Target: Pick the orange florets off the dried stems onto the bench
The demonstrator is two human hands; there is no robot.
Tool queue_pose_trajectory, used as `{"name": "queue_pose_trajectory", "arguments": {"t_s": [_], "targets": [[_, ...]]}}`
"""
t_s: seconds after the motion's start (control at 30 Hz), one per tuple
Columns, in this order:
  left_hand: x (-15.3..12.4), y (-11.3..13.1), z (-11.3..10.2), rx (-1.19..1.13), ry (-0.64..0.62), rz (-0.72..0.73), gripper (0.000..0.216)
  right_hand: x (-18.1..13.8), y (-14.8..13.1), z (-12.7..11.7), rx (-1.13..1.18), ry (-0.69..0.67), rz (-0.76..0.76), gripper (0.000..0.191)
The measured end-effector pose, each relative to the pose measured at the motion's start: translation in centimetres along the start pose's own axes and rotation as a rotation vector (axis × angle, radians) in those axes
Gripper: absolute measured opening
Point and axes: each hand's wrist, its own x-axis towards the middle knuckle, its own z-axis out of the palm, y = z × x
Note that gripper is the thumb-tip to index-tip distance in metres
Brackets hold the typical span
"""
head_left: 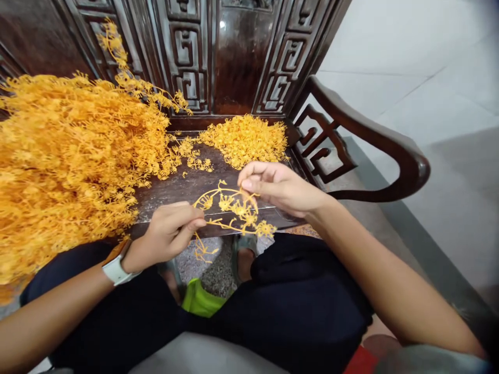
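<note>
Fingers (198, 224) of the left hand (169, 231) pinch one yellow flower sprig (245, 209) (plastic, by its look); thumb and forefinger of the right hand (280, 188) nip its upper stem. Sprig lies between the hands, long axis running left to right. Its flower heads (265, 228), roughly five, overlapping, hang just below the right fingertips, nearer that hand. Beyond, two piles: left, one large heap of sprigs (86, 140); farther back on the bench seat (156, 200), one smaller mound (249, 140). Farthest: one carved bench back (237, 62).
</note>
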Motion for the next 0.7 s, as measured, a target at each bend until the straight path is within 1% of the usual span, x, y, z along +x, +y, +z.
{"name": "queue_pose_trajectory", "arguments": {"t_s": [0.07,0.13,0.2,0.23,0.27,0.33,0.4,0.47,0.53,0.57,0.63,0.67,0.7], "targets": [[0.3,0.2,0.3,-0.195,0.057,-0.223,0.023,0.4,0.4,-0.1,0.056,0.117,-0.047,0.025],[0.8,0.2,0.7,-0.541,0.129,-0.527,0.034,0.8,1.0,-0.3,0.045,0.195,-0.046,0.02],[1.4,-0.1,0.9,-0.918,0.162,-0.796,0.039,1.1,1.8,-0.3,-0.067,0.158,-0.009,0.021],[1.7,-0.4,0.9,-1.061,0.169,-0.888,0.039,1.2,2.2,-0.2,-0.138,0.111,0.006,0.024],[1.9,-0.6,0.9,-1.159,0.178,-0.948,0.038,1.3,2.4,-0.1,-0.202,0.061,0.016,0.027],[2.2,-1.0,0.8,-1.256,0.201,-0.992,0.038,1.3,2.6,0.5,-0.288,-0.005,0.02,0.028],[2.3,-0.9,0.6,-1.303,0.21,-1.006,0.042,1.3,2.5,1.1,-0.328,-0.03,0.029,0.026],[2.6,-0.4,0.3,-1.326,0.22,-1.036,0.046,1.4,2.2,1.6,-0.331,-0.069,0.04,0.03],[2.9,0.1,0.1,-1.337,0.247,-1.07,0.049,1.5,2.2,1.9,-0.271,-0.077,0.022,0.037],[3.0,0.3,-0.1,-1.343,0.259,-1.081,0.05,1.6,2.2,2.0,-0.229,-0.043,-0.005,0.041],[3.2,0.4,-0.3,-1.36,0.273,-1.087,0.052,1.7,2.4,2.2,-0.164,0.101,-0.093,0.05],[3.3,0.4,-0.3,-1.367,0.273,-1.086,0.053,1.7,2.5,2.4,-0.163,0.192,-0.149,0.049],[3.3,0.3,-0.3,-1.37,0.268,-1.082,0.053,1.7,2.6,2.7,-0.191,0.271,-0.205,0.044]]}}
